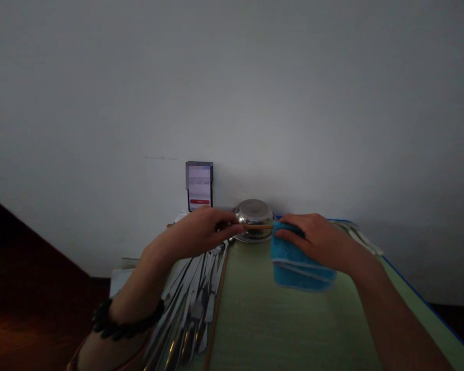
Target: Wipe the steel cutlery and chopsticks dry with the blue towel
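Note:
My left hand (201, 232) is closed in a pinch on a thin wooden stick (257, 226), perhaps a chopstick, which runs rightward toward the cloth. My right hand (317, 239) grips a folded blue cloth (297, 263), wrapped around the stick's far end. Both hands hover over a pale green mat (255, 309). A black bead bracelet (119, 322) circles my left wrist. Just behind the stick stands an upturned shiny steel bowl (254, 214) on a plate.
Several metal utensils (195, 293) and a long wooden stick (216, 299) lie along the mat's left side. A phone (199, 186) with a lit screen leans against the white wall. More light-coloured utensils (361, 237) rest at the table's right, by its blue edge.

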{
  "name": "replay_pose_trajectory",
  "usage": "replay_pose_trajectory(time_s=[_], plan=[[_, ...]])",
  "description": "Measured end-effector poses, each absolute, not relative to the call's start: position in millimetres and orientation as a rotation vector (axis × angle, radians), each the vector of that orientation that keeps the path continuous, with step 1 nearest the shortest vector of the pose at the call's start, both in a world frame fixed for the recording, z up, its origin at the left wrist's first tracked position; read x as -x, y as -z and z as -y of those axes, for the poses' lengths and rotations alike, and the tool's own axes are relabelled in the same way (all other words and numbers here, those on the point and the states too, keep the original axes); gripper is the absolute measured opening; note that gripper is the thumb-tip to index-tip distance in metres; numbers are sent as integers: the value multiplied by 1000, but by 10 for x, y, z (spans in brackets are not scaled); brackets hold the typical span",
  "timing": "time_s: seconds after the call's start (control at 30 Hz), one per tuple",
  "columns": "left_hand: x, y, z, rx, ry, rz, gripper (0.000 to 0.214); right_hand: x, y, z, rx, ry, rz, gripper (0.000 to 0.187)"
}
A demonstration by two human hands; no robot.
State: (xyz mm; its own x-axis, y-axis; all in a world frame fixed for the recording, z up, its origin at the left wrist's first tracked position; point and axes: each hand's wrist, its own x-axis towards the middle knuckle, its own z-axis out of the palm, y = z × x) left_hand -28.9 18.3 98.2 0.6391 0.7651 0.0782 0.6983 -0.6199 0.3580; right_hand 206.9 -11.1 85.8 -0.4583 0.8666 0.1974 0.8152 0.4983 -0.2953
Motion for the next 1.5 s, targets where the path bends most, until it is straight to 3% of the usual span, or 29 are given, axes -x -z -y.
replay_pose_trajectory(time_s=[0.23,1.5], plan=[[53,-997,-135,-2643,-334,-978,31,-1924,-917,167,1298,-256,2490,31],[264,-747,-277,-2811,-484,-1274,32,-2106,-774,48,1366,-152,2114,28]])
